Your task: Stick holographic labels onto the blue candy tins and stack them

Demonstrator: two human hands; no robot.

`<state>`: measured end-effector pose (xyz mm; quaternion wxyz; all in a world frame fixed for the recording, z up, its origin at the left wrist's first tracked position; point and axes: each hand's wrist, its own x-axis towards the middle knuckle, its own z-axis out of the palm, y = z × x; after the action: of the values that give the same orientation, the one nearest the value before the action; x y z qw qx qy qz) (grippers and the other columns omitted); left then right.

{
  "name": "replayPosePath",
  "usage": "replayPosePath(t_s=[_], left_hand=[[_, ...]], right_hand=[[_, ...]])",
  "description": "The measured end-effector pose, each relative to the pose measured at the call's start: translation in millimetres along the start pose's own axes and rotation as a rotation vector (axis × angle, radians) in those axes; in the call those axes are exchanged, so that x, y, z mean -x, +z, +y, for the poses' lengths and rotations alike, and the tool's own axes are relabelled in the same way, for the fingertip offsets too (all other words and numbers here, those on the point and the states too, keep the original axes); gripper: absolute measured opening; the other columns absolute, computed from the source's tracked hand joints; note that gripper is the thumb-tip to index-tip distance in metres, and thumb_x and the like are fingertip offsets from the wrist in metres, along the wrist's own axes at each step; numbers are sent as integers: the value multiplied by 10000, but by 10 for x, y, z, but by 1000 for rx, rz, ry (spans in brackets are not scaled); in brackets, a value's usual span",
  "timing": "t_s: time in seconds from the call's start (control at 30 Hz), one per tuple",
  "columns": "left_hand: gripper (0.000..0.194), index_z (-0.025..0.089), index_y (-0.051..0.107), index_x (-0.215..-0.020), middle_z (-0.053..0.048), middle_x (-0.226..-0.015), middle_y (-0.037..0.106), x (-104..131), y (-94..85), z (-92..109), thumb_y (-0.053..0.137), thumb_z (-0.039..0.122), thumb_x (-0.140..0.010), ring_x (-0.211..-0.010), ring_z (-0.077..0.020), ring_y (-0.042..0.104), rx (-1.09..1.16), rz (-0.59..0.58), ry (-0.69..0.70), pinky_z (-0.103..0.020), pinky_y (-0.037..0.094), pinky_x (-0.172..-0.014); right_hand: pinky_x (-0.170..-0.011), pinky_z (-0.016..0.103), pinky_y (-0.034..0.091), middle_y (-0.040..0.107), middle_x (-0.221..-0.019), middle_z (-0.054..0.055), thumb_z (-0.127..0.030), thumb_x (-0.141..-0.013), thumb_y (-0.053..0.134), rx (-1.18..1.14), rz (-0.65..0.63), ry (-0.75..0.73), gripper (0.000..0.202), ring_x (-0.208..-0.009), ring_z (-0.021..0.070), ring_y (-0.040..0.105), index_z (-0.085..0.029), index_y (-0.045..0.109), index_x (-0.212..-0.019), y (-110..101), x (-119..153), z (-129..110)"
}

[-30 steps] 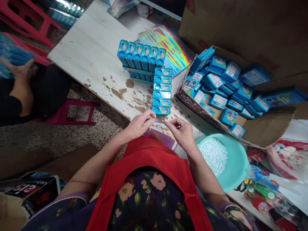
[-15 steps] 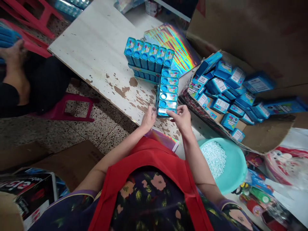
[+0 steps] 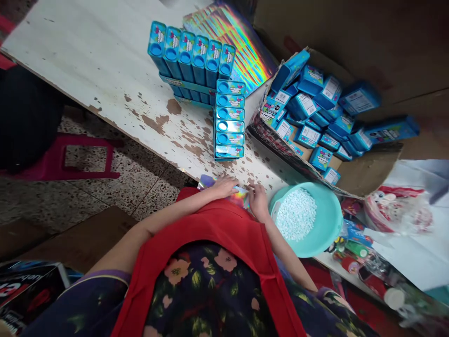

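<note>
A shiny holographic sheet [image 3: 240,196] lies at the table's near edge, against the red apron. My left hand [image 3: 224,186] rests over its left part, fingers bent onto it and closed on it. At the sheet's right end, my right hand [image 3: 257,201] has its fingers curled in a pinch at the edge. Just beyond my hands, a row of blue candy tins [image 3: 229,126] stands with lids up, and a shiny strip lies on the nearest lid. A second row of blue tins [image 3: 192,56] stands behind it in a blue tray.
To the right, an open cardboard box [image 3: 372,175] holds many loose blue tins. A turquoise bowl [image 3: 328,220] of small white candies sits beside my right forearm. More holographic sheets [image 3: 245,42] lie at the back. A pink stool [image 3: 87,177] and a person's dark clothing are at left.
Both hands have left the nearest tin and come back to the holographic sheet by the apron. The view has shifted, and the co-worker's hand has gone out of sight.
</note>
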<state>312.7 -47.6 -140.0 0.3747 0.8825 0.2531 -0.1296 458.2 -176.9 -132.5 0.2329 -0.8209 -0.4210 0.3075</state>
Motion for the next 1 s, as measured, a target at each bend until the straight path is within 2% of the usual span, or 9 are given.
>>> replayPosePath(t_s=[0.1,0.23,0.4,0.5,0.6,0.7,0.8,0.9,1.0], left_hand=[[283,213,691,-891,-57,-1011,705,-190,73,29,454,362,-927,-993,-227,611,-27,-82,-9,-352,373,-899],[299,197,697,-835,-63,-943,718,-233,106,-2,449,349,-903,-911,-216,633,-27,-63,-57,-326,380,-827],[306,196,704,-854,-67,-940,721,-264,124,3,429,327,-883,-882,-216,639,-9,-79,-131,-322,397,-802],[300,192,702,-842,-69,-931,719,-291,136,3,433,321,-879,-883,-223,637,1,-86,-131,-340,401,-836],[317,166,698,-847,-94,-940,709,-251,84,21,424,318,-894,-924,-238,623,56,-67,-122,-370,397,-904],[369,169,678,-988,-89,-1086,675,-108,-86,117,353,338,-943,-1056,-209,580,381,32,-11,-329,394,-964],[398,178,623,-1105,-58,-1107,658,113,-347,314,321,395,-964,-1032,-165,585,782,15,132,-273,440,-896],[315,156,628,-846,-13,-770,640,358,-645,537,453,408,-917,-759,-141,587,818,22,49,-254,453,-737],[275,166,611,-786,10,-643,579,590,-983,648,449,342,-922,-629,-123,533,689,170,-84,-255,428,-657]], right_hand=[[-946,448,453,565,-1096,155,-186,-890,395,276,1,-64,380,-1033,266,512,-140,618,-1194,93,152,76],[-935,432,438,557,-1247,162,-159,-909,399,508,-108,-171,451,-1059,284,492,-152,526,-1342,103,245,112],[-887,435,451,518,-1385,129,-156,-892,482,592,-277,-302,360,-1166,311,482,-193,607,-1227,44,270,157],[-874,413,453,628,-1211,130,-237,-877,559,460,-235,-275,149,-1077,290,538,-182,670,-960,-16,275,105],[-781,350,464,673,-854,66,-297,-880,557,149,-128,-139,144,-838,219,591,-195,616,-798,-120,260,-35],[-668,290,454,611,-696,-5,-394,-842,609,-257,-22,22,217,-659,153,560,-203,570,-746,-292,208,-237],[-617,264,434,581,-664,-30,-428,-763,700,-526,48,98,271,-618,126,534,-196,563,-731,-503,135,-470],[-616,263,435,590,-667,-33,-404,-725,747,-631,90,98,274,-623,119,533,-188,578,-734,-660,72,-748],[-648,276,459,607,-696,-25,-383,-749,731,-659,143,29,234,-660,126,553,-189,600,-749,-687,-17,-1097]])
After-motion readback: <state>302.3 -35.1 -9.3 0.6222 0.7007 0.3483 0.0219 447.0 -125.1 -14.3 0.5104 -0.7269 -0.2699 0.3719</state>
